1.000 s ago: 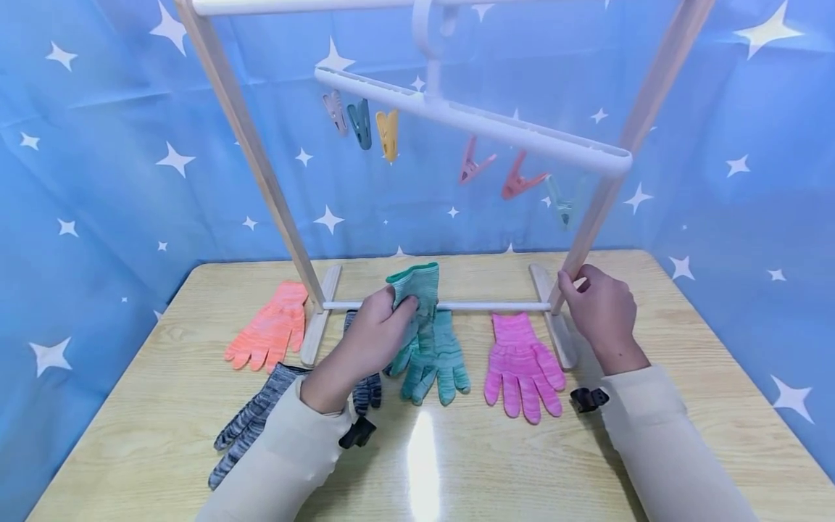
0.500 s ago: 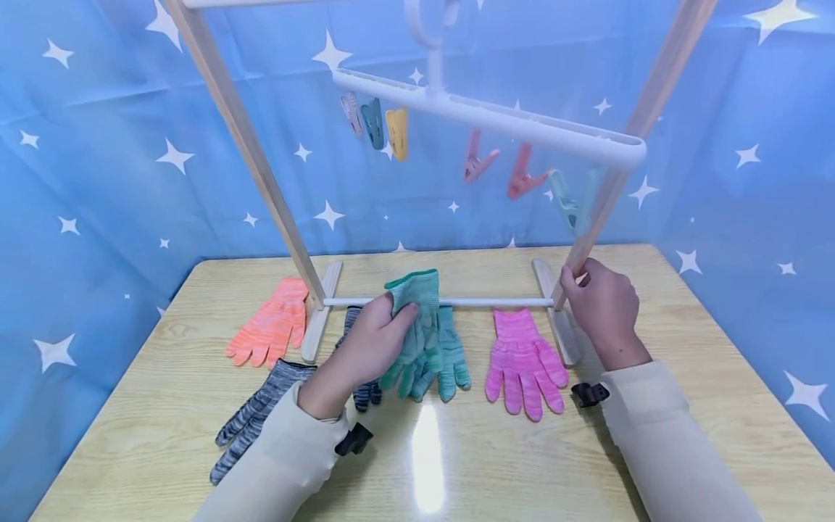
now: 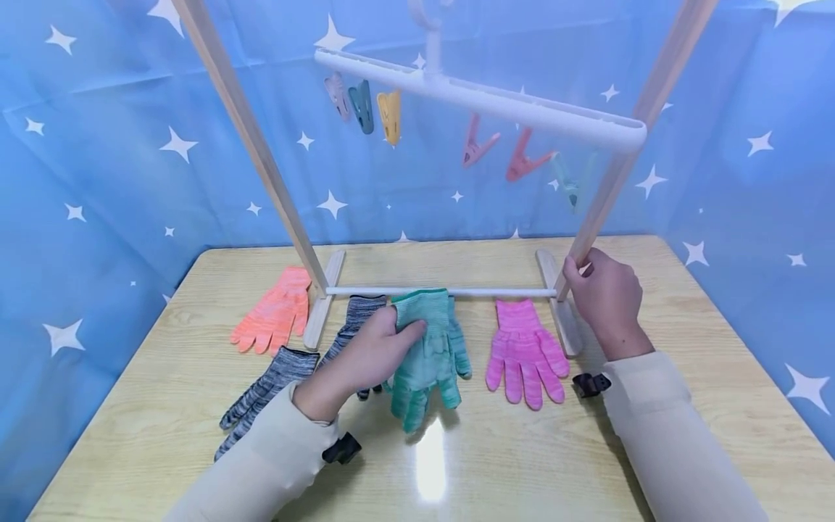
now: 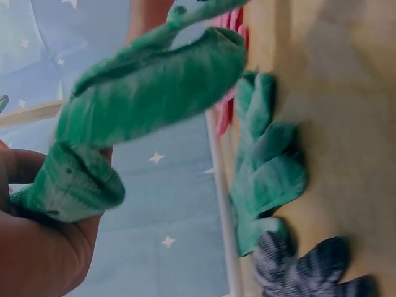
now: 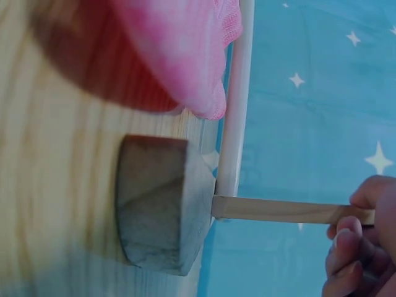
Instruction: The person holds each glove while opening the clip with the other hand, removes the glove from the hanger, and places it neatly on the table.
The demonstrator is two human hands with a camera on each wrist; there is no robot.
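My left hand (image 3: 368,351) pinches a green glove (image 3: 424,366) near its cuff, with the thumb on top. The glove's fingers hang down toward me; in the left wrist view they dangle above the table. A second green glove (image 4: 260,167) lies on the table, mostly covered by the held one in the head view. My right hand (image 3: 608,301) holds the lower part of the right wooden post (image 3: 620,170) of a rack, fingers curled round it. Beside that post lies a pink glove (image 3: 524,355), palm flat on the table.
Two dark grey striped gloves (image 3: 277,380) and an orange glove (image 3: 277,308) lie to the left. Overhead hangs a white hanger (image 3: 522,107), tilted in view, with several clothespins, among them a yellow clothespin (image 3: 390,116). A white rod (image 3: 496,292) joins the rack's feet.
My left hand has brought the green glove lower and nearer to me, uncovering more of a grey glove. The right hand stays on the post. The hanger has swung slightly.
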